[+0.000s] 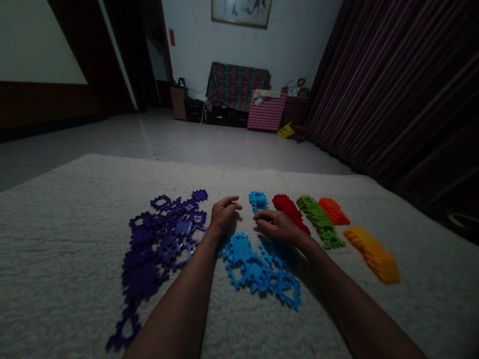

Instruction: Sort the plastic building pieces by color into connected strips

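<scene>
My left hand [223, 215] rests on the cream rug [67, 239], fingers curled and slightly apart, between a purple pile and a blue pile; nothing shows in it. My right hand [276, 223] lies palm down with fingers stretched toward a small stack of light blue pieces [258, 200], fingertips just short of it. Loose light blue interlocking pieces [258, 271] lie scattered under and between my forearms. A spread of purple pieces [160, 244] lies to the left.
Neat rows of red pieces [290, 209], green pieces [320, 219], orange pieces [334, 210] and yellow pieces [374, 253] lie to the right. Dark curtains [404, 99] hang at right. A covered cabinet [237, 92] stands at the far wall across bare floor.
</scene>
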The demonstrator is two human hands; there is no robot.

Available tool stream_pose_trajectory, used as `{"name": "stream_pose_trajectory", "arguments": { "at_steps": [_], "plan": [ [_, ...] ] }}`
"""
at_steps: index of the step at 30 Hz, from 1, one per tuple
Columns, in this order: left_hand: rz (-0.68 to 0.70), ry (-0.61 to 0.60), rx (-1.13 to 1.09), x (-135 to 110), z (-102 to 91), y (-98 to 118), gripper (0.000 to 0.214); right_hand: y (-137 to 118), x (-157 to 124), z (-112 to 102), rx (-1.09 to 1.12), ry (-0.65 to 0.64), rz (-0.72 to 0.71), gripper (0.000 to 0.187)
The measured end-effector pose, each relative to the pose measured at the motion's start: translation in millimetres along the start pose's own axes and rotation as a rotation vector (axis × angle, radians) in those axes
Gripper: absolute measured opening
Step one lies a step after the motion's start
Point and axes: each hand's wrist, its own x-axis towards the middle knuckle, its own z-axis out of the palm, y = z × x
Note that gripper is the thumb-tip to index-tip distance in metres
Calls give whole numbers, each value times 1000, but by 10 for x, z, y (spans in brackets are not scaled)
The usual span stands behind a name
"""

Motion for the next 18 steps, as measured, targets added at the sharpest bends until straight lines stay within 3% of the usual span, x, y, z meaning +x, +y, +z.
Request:
{"name": "stream_pose_trajectory", "arguments": {
  "at_steps": [3, 7, 10, 13, 18],
  "plan": [
    [69, -114, 145, 9, 10, -92, 36, -36, -269, -107, -36, 42, 49, 32],
    [72, -131, 160, 4, 26, -118, 34, -103, -816, -147, -194, -56, 32, 78],
    [22, -134, 94, 7, 37, -106, 34, -176, -1164, -33, -296, -97, 71, 101],
    [6, -141, 48, 10, 41, -100, 34, -248, -1296, 154, -319, -43, 59, 102],
    [20, -115, 18, -3, 16, -48, 36, -223, -1116, 289, -319, 25, -47, 78]
  ]
}}
